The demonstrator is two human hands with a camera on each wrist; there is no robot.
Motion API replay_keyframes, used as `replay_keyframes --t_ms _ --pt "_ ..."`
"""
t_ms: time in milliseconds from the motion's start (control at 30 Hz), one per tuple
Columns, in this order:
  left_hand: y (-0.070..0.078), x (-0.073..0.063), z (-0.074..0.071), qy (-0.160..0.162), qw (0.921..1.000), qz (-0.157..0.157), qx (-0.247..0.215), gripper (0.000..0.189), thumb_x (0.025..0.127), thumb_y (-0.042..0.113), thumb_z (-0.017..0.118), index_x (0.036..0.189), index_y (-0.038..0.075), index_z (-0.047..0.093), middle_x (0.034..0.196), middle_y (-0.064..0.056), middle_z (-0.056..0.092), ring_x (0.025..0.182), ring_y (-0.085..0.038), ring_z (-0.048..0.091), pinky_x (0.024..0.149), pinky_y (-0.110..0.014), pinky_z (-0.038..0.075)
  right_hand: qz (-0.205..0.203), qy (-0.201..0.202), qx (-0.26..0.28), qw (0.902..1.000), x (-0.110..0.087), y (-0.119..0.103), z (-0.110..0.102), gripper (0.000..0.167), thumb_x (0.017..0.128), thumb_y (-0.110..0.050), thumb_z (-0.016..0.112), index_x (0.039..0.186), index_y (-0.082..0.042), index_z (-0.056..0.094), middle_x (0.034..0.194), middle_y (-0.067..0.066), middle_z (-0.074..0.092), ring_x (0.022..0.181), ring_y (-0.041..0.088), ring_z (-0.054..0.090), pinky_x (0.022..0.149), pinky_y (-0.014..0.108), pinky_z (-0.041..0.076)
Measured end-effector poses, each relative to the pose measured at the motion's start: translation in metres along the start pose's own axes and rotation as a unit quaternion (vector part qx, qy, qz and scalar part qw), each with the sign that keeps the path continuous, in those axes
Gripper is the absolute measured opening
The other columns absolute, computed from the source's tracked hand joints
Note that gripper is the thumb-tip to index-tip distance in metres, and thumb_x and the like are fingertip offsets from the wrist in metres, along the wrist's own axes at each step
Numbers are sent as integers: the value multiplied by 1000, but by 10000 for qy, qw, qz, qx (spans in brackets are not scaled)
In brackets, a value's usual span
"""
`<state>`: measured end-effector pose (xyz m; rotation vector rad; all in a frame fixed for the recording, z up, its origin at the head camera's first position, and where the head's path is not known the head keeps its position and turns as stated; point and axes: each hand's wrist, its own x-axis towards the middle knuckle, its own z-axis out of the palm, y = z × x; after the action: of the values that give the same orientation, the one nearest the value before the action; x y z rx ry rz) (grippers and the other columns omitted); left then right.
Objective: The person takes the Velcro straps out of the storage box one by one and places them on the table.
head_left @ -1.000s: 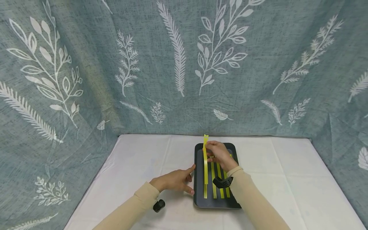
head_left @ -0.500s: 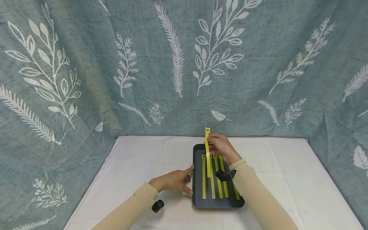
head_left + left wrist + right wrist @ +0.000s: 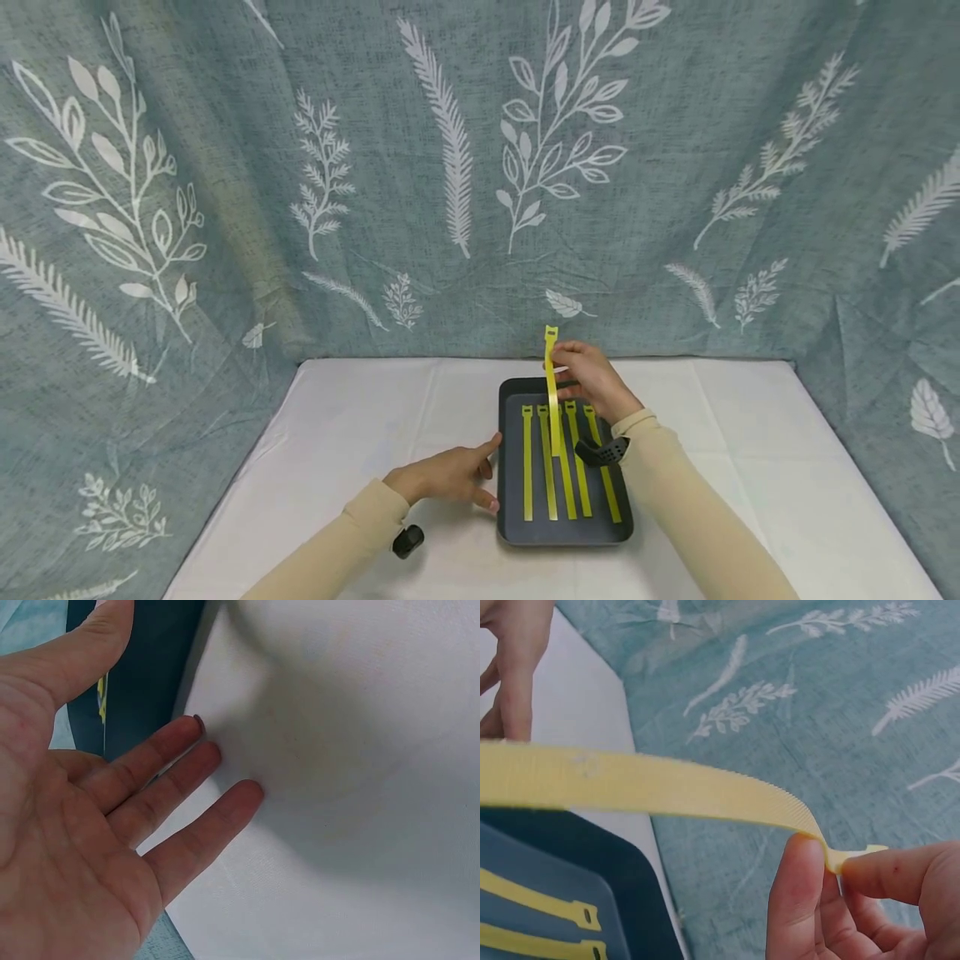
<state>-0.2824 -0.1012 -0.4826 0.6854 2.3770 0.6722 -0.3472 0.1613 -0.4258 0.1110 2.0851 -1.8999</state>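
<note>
My right hand [image 3: 596, 382] pinches a yellow hook-and-loop cable tie [image 3: 553, 408] between thumb and fingers, just below its slotted head. The strap hangs down over the dark grey tray [image 3: 562, 535]; in the right wrist view the tie [image 3: 652, 787] bends at the fingertips. Inside the tray several more yellow ties [image 3: 527, 467] lie lengthwise side by side, slotted heads toward the far end. At the tray's left side rests my left hand [image 3: 453, 475], fingers relaxed and spread, with fingertips right at the rim. In the left wrist view that hand [image 3: 97, 817] holds nothing.
A white cloth [image 3: 375, 417] covers the table under the tray. Behind it and at both sides hangs a blue-green curtain [image 3: 420, 208] with white leaf prints. Each wrist carries a black camera, such as the one on the left wrist [image 3: 408, 542].
My right hand has moved right and slightly up with the pinched tie, from the tray's left side toward its middle. More ties in the tray show. The left hand keeps its place at the rim.
</note>
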Motion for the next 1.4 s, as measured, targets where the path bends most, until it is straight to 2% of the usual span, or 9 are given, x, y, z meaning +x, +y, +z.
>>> replay_keyframes --t_ms 367,633,833,967,1133,1400 --pt "0 0 -1 -87 9999 -21 -78 110 83 34 85 163 9 15 118 -6 68 106 -18 63 100 -42 48 -117 155 -190 9996 -6 -2 -23 46 107 -28 50 147 -5 46 129 13 55 92 17 61 79 36 58" --pt "1 0 -4 -143 9999 -34 -56 109 84 34 84 164 8 13 119 -6 67 109 -18 62 101 -41 47 -104 334 -307 9989 -10 -2 -41 49 108 -29 49 149 -3 44 134 16 53 99 21 62 77 30 57" --pt "2 1 -4 -177 9997 -25 -154 109 84 32 84 163 7 13 121 -10 67 110 -22 62 101 -43 47 -6 436 -253 9987 -10 1 -51 47 107 -29 49 147 -4 45 124 11 56 91 16 62 75 29 57" --pt "1 1 -3 -189 9997 -10 -125 109 84 32 84 163 6 13 120 -9 67 109 -21 62 101 -43 47 40 509 -273 9983 -13 4 -58 46 107 -29 49 146 -4 46 119 9 58 92 18 63 76 31 58" --pt "0 2 -4 -204 9998 8 -86 110 84 32 84 163 6 13 121 -9 67 111 -22 63 101 -43 48 13 532 -432 9976 -18 7 -69 49 107 -29 49 149 -3 43 123 10 58 96 19 63 78 30 58" --pt "-1 2 -5 -271 9995 32 -155 110 85 32 83 163 7 11 122 -11 66 112 -22 63 102 -43 47 74 595 -546 9967 -23 12 -85 50 107 -30 48 148 -2 43 123 11 59 92 15 64 79 30 59"
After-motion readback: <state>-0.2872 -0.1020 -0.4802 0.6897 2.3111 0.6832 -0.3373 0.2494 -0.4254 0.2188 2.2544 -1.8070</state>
